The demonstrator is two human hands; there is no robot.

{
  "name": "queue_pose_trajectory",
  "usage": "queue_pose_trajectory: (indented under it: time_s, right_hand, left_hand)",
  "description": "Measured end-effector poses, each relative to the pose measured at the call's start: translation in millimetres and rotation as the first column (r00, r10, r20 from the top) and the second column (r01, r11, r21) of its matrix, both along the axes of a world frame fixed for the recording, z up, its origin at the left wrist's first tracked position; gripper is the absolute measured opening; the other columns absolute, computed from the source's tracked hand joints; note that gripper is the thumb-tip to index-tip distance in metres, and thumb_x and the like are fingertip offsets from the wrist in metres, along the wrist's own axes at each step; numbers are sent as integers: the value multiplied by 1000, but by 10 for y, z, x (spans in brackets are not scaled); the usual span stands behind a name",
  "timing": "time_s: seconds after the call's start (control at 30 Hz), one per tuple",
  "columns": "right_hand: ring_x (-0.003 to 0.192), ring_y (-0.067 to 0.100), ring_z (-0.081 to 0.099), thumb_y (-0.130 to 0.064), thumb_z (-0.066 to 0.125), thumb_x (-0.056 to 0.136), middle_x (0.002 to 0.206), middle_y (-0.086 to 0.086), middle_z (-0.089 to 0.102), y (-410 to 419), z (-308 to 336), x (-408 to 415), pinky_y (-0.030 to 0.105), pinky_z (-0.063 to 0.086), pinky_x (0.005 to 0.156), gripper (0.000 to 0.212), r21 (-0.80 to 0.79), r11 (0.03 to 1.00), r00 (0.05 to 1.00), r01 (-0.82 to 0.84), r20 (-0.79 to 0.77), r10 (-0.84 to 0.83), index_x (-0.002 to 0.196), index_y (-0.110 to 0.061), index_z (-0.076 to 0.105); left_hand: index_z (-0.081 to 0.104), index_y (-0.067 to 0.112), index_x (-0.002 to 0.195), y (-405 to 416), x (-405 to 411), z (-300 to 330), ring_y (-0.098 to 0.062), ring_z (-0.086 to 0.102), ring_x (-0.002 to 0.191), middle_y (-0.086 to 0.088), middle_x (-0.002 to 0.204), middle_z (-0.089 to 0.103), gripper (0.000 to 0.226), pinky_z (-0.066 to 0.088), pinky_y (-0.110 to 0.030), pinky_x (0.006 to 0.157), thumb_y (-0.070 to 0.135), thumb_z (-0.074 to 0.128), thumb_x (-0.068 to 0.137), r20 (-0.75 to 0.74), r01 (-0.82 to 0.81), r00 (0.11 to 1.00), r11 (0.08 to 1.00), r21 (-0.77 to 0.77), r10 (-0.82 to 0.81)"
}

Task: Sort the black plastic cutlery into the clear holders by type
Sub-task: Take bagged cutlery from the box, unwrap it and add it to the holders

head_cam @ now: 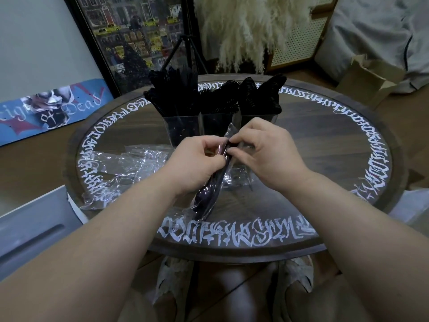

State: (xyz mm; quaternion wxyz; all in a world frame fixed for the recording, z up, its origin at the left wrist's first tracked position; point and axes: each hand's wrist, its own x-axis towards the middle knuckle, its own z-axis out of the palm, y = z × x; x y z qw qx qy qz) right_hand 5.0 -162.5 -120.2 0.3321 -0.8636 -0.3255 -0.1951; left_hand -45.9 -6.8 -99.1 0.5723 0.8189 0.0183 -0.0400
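- Here the left hand (pixel 197 163) and right hand (pixel 262 152) both pinch a clear wrapper (pixel 229 133) holding black cutlery (pixel 206 198); its type is unclear.
- The holders (pixel 183 129) are partly hidden behind the hands.

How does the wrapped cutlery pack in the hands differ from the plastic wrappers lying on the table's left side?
The wrapped cutlery pack holds black cutlery; the loose wrappers look emptied. The pack is lifted, pinched by the left hand and right hand; the wrappers lie crumpled on the table. Both are clear plastic.

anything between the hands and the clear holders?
Head view: only the wrapped cutlery pack, gripped by both hands, its wrapper tip reaching up against the clear holders.
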Motion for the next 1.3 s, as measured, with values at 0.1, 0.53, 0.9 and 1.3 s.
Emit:
queue_pose_trajectory:
  time_s: [0.1,0.53,0.9,1.3]
  right_hand:
    - [73,16,62,-26,77,76,84,3,65,15,-7,-10,33,54,66,19,35,999,999,29,-16,-28,87,-11,75]
    - [61,7,50,-14,68,77,68,-8,53,78,39,-31,22,45,61,13,44,986,979,161,-135,-154,66,-14,60]
    - [84,11,53,-23,85,67,102,0,54,-72,22,-12,30,51,75,36,-79,997,996,-25,-84,18,95,-12,64]
    - [79,25,55,-21,71,80,91,6,59,-14,-17,-1,35,51,59,18,-157,987,973,-42,216,76,95,-10,71]
  left_hand:
    - [69,34,93,5,-31,20,-25,68,88,-9,97,73,38,54,-32,82,-2,60,87,13,35,999,999,11,-35]
    - [69,34,97,28,-43,20,-29,68,82,-11,89,73,42,55,-39,81,-5,58,87,-43,97,995,995,39,-95]
    - [69,16,104,95,49,-22,-11,65,74,4,83,71,30,53,-25,74,-3,52,89,-99,-30,995,999,24,33]
    - [71,19,94,126,38,-24,-14,64,75,-4,84,73,22,52,-23,72,6,54,94,-75,-36,997,999,-16,34]
